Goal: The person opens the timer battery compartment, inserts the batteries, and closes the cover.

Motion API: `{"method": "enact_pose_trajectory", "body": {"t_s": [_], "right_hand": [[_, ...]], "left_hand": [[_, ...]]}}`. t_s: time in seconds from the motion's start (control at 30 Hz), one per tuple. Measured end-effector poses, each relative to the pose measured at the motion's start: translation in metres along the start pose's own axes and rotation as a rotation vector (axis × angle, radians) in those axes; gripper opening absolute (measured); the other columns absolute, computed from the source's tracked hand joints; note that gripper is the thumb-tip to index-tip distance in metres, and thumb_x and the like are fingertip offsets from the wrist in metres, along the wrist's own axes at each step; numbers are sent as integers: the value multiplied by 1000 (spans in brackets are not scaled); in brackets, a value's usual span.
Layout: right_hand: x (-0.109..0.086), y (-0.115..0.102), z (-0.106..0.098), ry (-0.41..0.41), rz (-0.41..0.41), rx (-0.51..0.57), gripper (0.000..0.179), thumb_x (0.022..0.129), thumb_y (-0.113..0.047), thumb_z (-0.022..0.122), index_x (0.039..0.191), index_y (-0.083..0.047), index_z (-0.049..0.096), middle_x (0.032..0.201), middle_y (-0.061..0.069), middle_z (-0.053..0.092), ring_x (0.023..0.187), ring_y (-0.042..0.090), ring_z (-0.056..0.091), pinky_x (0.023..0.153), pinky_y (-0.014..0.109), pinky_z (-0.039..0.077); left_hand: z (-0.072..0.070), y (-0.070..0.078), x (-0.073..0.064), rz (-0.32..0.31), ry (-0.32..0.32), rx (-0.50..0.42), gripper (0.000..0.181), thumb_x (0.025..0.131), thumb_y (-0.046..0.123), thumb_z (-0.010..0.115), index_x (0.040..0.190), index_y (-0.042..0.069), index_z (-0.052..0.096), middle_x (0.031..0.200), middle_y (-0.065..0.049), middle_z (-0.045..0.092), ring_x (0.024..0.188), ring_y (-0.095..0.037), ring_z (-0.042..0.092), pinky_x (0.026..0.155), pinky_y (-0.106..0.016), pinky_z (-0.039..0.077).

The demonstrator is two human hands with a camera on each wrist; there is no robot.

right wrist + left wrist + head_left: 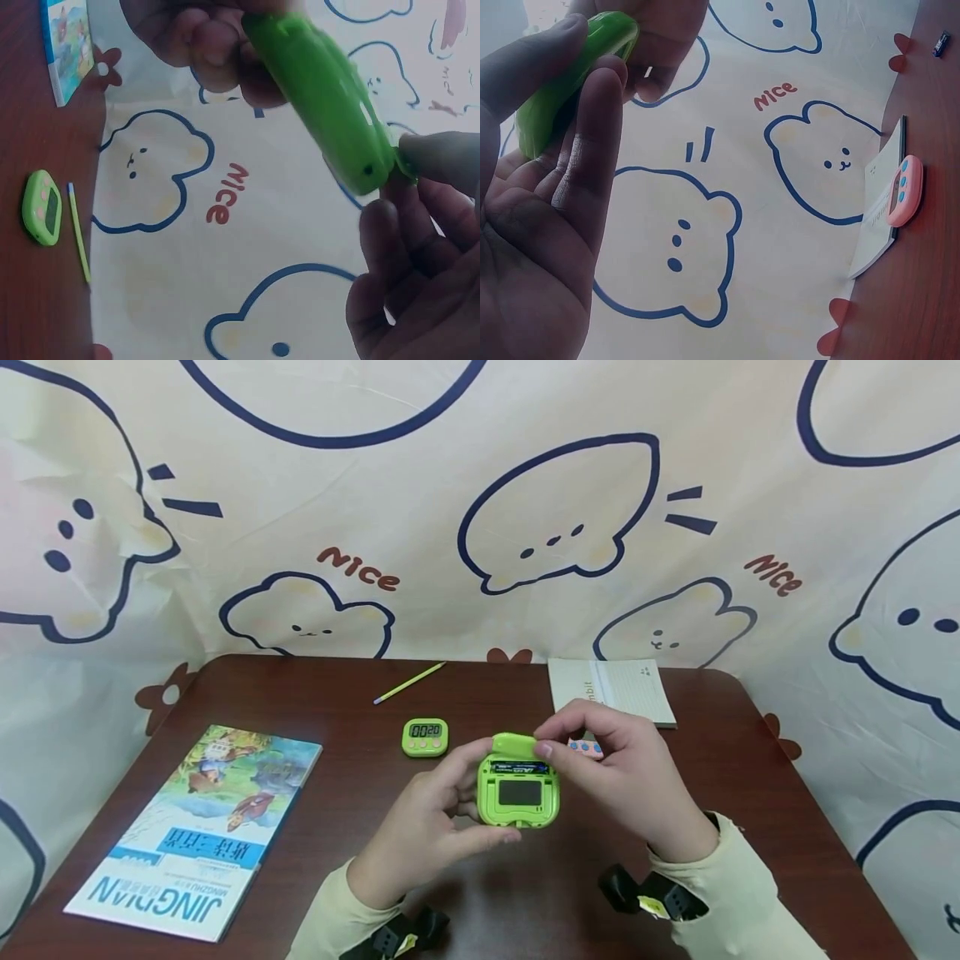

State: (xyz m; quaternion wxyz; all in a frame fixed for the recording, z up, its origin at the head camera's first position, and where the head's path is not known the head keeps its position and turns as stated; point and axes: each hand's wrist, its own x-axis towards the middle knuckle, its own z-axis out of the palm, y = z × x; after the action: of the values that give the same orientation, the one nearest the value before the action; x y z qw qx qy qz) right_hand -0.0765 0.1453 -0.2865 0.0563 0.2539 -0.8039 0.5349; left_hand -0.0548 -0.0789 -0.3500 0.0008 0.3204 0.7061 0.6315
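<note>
A green digital timer (519, 810) is held above the table with its back facing the head camera. My left hand (431, 827) grips its left side, thumb below and fingers at the upper edge and behind. The back cover (513, 745) is swung up along the top, and my right hand (633, 781) pinches its right end between thumb and fingers. A dark battery (517, 767) lies in the slot beneath that cover. In the right wrist view the timer (330, 97) appears edge-on between both hands.
A second green timer (425, 737) and a pencil (409, 683) lie behind. A pink timer (586, 749), partly hidden by the right hand, lies near a notebook (618, 689). One loose battery (941, 43) shows in the left wrist view. On the left lies a book (198, 835).
</note>
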Motion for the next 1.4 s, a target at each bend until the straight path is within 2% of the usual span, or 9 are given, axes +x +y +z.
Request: {"method": "enact_pose_trajectory", "body": {"t_s": [0.13, 0.27, 0.43, 0.6, 0.87, 1.2, 1.3, 1.4], "right_hand": [[-2, -2, 3, -1, -68, -61, 17, 88, -5, 77, 95, -21, 75, 92, -7, 67, 83, 16, 60, 67, 27, 53], [-3, 0, 6, -4, -96, -98, 19, 87, -4, 78, 93, -21, 75, 93, -9, 64, 87, 14, 60, 73, 24, 57], [-6, 4, 6, -29, -125, -83, 18, 87, -2, 78, 94, -18, 76, 93, -7, 62, 89, 15, 62, 78, 31, 61], [-7, 5, 5, -39, -196, -98, 20, 85, 2, 78, 98, -14, 77, 96, -4, 62, 89, 15, 63, 77, 30, 61], [-6, 3, 3, -95, -175, -118, 29, 85, 8, 72, 101, -17, 74, 101, -8, 63, 89, 12, 63, 73, 26, 59], [-5, -6, 1, -48, -280, -340, 27, 81, 6, 71, 96, -15, 78, 93, -8, 62, 77, 5, 57, 62, 18, 50], [-4, -6, -3, -67, -284, -334, 30, 81, 9, 71, 96, -15, 79, 92, -10, 62, 76, 5, 56, 61, 18, 50], [-2, -6, -7, -107, -251, -299, 31, 82, 9, 70, 96, -17, 79, 91, -12, 62, 76, 6, 56, 60, 20, 51]], "left_hand": [[0, 0, 1, 23, 4, -2, 77, 79, 0, 84, 145, 6, 43, 122, -13, 69, 98, -17, 73, 77, -33, 62], [0, 0, 1, 24, 4, -2, 77, 79, -1, 84, 145, 7, 44, 121, -13, 69, 96, -17, 73, 76, -33, 62], [2, -1, 0, 27, -5, -1, 77, 79, 0, 83, 145, 9, 44, 121, -13, 69, 96, -17, 73, 75, -33, 62], [2, -3, 1, 42, -5, -8, 76, 80, -1, 82, 144, 10, 43, 121, -14, 68, 97, -18, 72, 73, -33, 62], [1, -4, 2, 36, -11, -9, 76, 81, -1, 82, 145, 10, 42, 122, -15, 68, 98, -18, 72, 75, -33, 62], [1, -4, 2, 24, -20, 10, 77, 81, 0, 82, 146, 11, 42, 124, -13, 67, 100, -17, 72, 80, -32, 61], [1, -3, 2, 2, -28, 13, 78, 81, 1, 83, 146, 12, 42, 125, -11, 67, 99, -16, 72, 80, -31, 61], [1, -3, 2, -8, -37, 15, 78, 81, 2, 83, 146, 12, 42, 125, -11, 67, 97, -15, 72, 79, -31, 61]]}}
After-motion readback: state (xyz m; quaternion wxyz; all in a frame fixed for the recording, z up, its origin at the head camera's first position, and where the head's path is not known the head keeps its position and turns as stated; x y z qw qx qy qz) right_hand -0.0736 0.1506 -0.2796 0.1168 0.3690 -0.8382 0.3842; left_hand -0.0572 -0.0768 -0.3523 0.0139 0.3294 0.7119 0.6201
